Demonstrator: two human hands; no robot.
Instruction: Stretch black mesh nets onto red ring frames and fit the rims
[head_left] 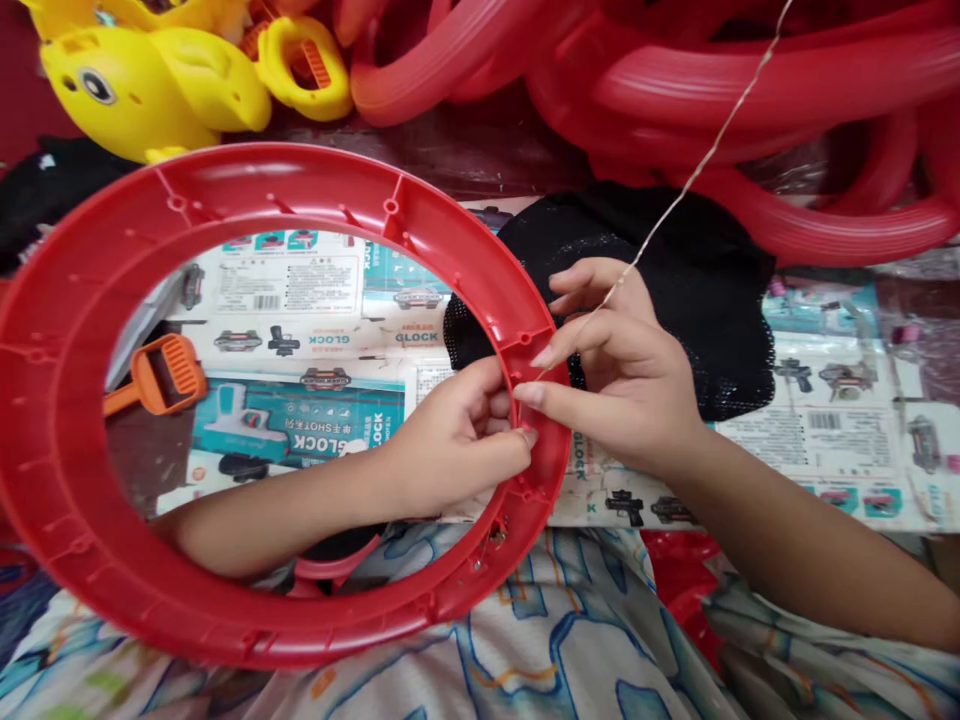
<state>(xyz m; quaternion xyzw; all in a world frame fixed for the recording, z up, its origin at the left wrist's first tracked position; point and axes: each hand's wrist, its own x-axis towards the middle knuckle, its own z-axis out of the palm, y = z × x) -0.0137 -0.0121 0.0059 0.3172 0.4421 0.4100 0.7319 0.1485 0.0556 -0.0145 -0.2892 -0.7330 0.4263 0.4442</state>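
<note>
A large red plastic ring [225,640], its hollow side with ribs and screw posts facing me, is tilted over my lap and the work surface. My left hand [476,430] reaches through its opening and is closed around the ring's right rim, thumb on the inner edge. At that same part of the rim, my right hand [622,370] pinches a thin beige string [701,160] between thumb and index finger, its other fingers curled loosely. The string runs from these fingertips up to the top right. Where its lower end sits is hard to make out.
Flattened printed cardboard [285,400] covers the surface. A black mesh cloth [720,300] lies behind my right hand. An orange plastic piece [169,375] shows through the ring. Yellow animal-shaped toys [150,90] stand at the back left, and red hoops [780,85] are piled at the back right.
</note>
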